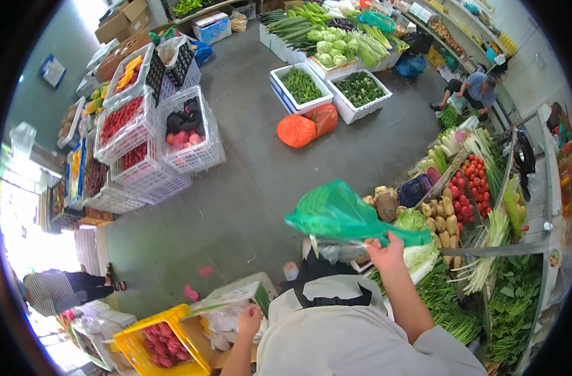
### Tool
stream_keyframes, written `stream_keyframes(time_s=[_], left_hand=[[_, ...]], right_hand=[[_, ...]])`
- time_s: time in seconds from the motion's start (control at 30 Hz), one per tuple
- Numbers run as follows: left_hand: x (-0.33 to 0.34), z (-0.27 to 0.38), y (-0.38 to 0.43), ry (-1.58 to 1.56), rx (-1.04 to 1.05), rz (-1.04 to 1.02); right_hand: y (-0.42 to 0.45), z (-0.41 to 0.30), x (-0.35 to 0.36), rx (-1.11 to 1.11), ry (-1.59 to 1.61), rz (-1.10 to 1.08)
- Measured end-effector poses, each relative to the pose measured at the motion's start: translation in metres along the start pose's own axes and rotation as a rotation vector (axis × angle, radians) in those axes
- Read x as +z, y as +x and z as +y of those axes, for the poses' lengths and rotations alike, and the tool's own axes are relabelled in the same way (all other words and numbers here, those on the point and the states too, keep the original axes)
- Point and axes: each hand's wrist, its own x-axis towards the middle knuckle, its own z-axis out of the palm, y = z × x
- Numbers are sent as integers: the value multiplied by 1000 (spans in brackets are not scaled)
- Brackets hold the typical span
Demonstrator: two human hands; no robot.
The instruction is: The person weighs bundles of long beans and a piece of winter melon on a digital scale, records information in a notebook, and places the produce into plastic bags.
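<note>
My right hand (387, 252) grips the gathered neck of a green plastic bag (335, 211). The bag bulges out to the left above the floor, and what it holds does not show clearly. Below the bag hangs a piece of clear plastic (337, 250); whether my hand holds that too is unclear. Leafy cabbage (420, 256) and potatoes (443, 218) lie beside and beyond this hand. My left hand (250, 320) hangs low with curled fingers, over or beside an open cardboard box (206, 336) with clear plastic inside. Nothing is plainly seen in its fingers.
A yellow crate (192, 316) of dragon fruit stands at lower left. Stacked white crates (192, 162) hold fruit. Orange bags (297, 131) sit by foam boxes (272, 81) of greens. Tomatoes (475, 178) fill the right stall. One person (478, 91) crouches at right; another (55, 289) stands at left.
</note>
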Motion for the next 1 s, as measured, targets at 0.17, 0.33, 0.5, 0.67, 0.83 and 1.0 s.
stream_keyframes(time_s=[0.17, 0.33, 0.5, 0.67, 0.83, 1.0], left_hand=[[-38, 94, 105, -7, -13, 86], [-50, 145, 160, 277, -21, 192], [-32, 237, 218, 216, -96, 32], [-24, 295, 322, 98, -152, 16], [-54, 448, 435, 296, -118, -54], [-104, 511, 563, -152, -153, -141]], right_hand=[[101, 16, 119, 0, -54, 35], [192, 29, 224, -15, -63, 173], [264, 2, 298, -111, -38, 221], [321, -37, 353, -85, -20, 234], [361, -49, 398, -168, -15, 301], [383, -91, 355, -272, -150, 477]])
